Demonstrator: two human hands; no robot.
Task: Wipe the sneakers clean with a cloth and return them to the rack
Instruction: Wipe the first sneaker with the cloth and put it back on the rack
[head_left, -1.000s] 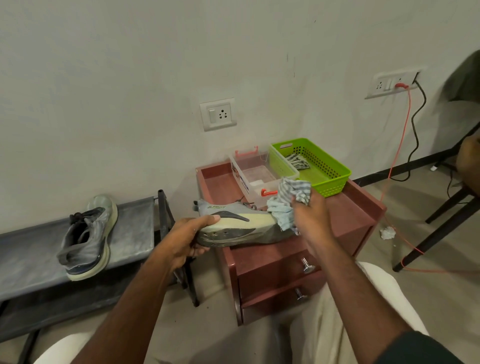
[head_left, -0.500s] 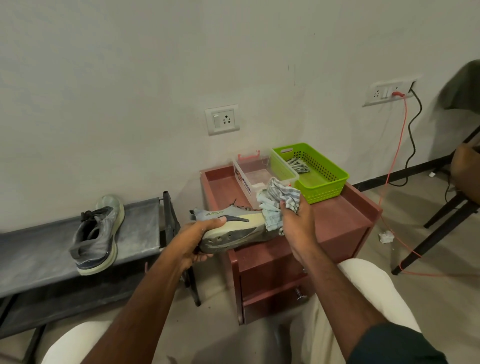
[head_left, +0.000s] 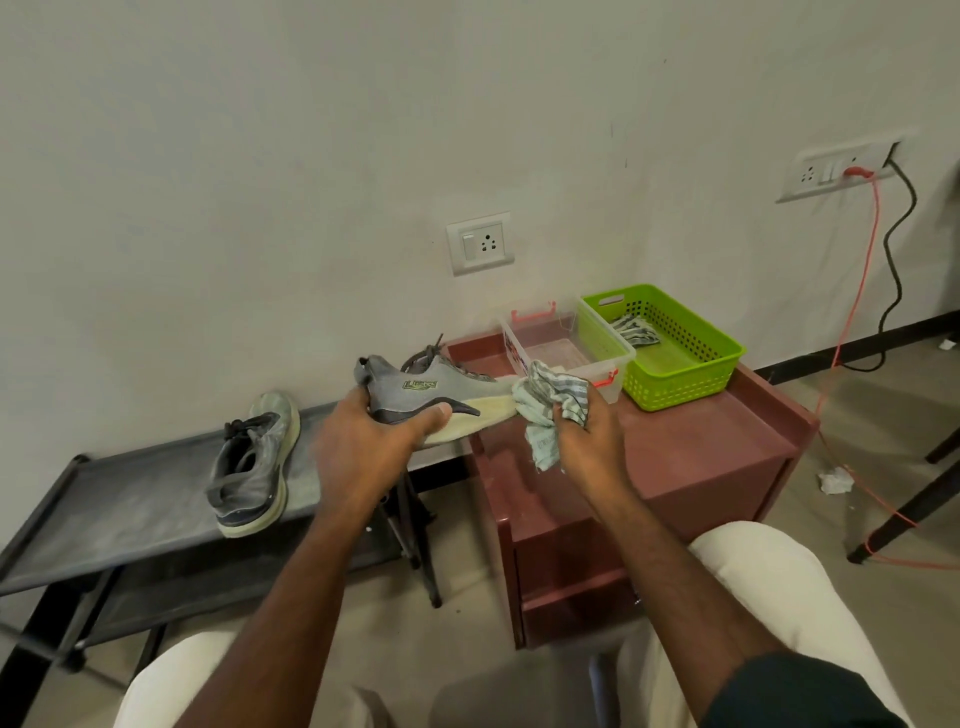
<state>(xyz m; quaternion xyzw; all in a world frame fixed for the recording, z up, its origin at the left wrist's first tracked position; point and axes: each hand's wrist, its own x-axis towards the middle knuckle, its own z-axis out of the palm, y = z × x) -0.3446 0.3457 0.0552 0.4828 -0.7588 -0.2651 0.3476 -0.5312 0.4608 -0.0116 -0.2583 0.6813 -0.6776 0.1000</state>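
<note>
Two hands worked just above the person's knees, and nearest the camera were the pale trouser legs (head_left: 769, 582) below both forearms. The left hand (head_left: 363, 447) was closed around the heel end of a grey sneaker (head_left: 431, 397), thumb pressed on the side panel and the fingers hidden under the sole, holding it level in the air with the toe pointing toward the right hand. The right hand (head_left: 584, 441) was bunched tight on a striped cloth (head_left: 550, 408), which touched the toe of the shoe; a loose tail of it hung down beside the palm.

Judging by how easily one hand carried it, the sneaker was light, with a soft knit upper that would give under pressure and a firmer, pale foam sole. The heel and midsole looked the best places to grip, since they resist squeezing while the cloth rubs. The cloth was limp and would need to stay wadded to press well.

Beyond the right hand stood a reddish cabinet (head_left: 727, 452), carrying a clear plastic box (head_left: 566, 353) and, farther off, a green basket (head_left: 675, 364) with another folded cloth inside. Out past the left hand, a second sneaker (head_left: 254, 467) lay tipped on its side on the dark rack (head_left: 119, 514). Behind everything rose the wall with a socket (head_left: 480, 243).
</note>
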